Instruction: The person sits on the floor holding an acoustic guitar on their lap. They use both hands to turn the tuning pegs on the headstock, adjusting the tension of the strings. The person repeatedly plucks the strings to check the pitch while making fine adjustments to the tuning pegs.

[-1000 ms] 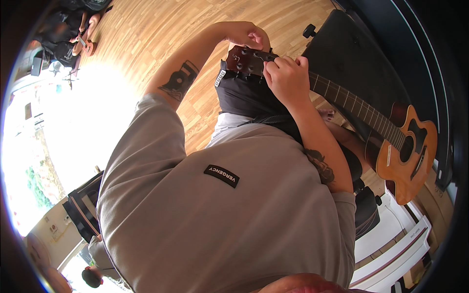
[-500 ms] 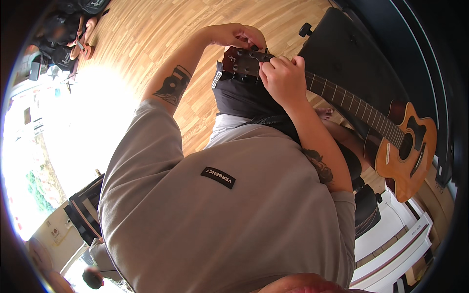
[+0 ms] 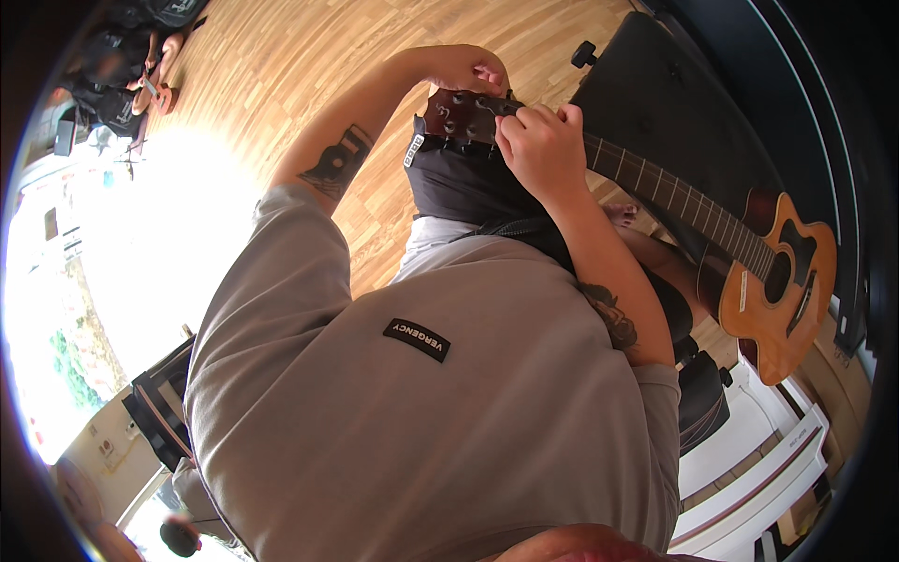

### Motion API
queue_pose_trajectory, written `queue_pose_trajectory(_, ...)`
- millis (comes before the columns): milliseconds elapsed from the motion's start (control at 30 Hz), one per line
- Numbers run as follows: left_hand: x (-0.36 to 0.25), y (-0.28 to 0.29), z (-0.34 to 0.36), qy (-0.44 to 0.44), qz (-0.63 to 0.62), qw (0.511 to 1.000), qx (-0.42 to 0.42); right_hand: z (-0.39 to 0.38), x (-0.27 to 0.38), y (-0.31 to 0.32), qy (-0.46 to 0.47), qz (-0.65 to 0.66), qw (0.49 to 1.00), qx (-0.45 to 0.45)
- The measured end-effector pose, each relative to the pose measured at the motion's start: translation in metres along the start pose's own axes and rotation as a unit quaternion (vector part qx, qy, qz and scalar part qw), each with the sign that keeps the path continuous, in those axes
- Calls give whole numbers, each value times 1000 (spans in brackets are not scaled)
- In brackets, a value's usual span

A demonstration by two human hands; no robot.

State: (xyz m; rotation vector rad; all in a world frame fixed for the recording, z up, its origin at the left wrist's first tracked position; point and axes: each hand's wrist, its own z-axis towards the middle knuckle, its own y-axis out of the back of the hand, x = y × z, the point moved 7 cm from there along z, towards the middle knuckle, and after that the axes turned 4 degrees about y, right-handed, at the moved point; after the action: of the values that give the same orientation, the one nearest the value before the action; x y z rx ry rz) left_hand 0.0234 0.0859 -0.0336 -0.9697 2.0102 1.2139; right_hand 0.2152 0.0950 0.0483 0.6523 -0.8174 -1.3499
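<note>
An acoustic guitar [image 3: 757,326] with a light wooden top slants across my lap, its body at the far right and its dark headstock [image 3: 444,114] at the top middle. Beyond the headstock's far edge, my left hand [image 3: 473,69] is closed with curled fingers beside the tuning pegs; what it grips is hidden. My right hand [image 3: 545,148] lies over the headstock end of the neck [image 3: 670,192]. Its fingers are bent and closed there, with thumb and fingertips at the strings' upper end. Whether a string is pinched in them cannot be made out.
A black padded bench [image 3: 670,98] stands behind the neck. White furniture [image 3: 758,487] is at the lower right. On the wooden floor [image 3: 272,56] at the far left, a person sits with a small orange-brown stringed instrument [image 3: 165,98]. Another person's head [image 3: 178,536] shows at lower left.
My left hand has turned slightly and its curled fingers now show more beyond the headstock. The headstock has tilted a little; my right hand stays at the neck.
</note>
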Motion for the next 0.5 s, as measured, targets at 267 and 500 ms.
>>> queue_pose_trajectory(267,-11,-5,-11,81,-24,995,-46,-1,-1,-1,0,-8,1000,-2)
queue_pose_trajectory(500,-19,4,-22,-46,-89,995,-5,-1,-1,-1,2,-7,1000,-5)
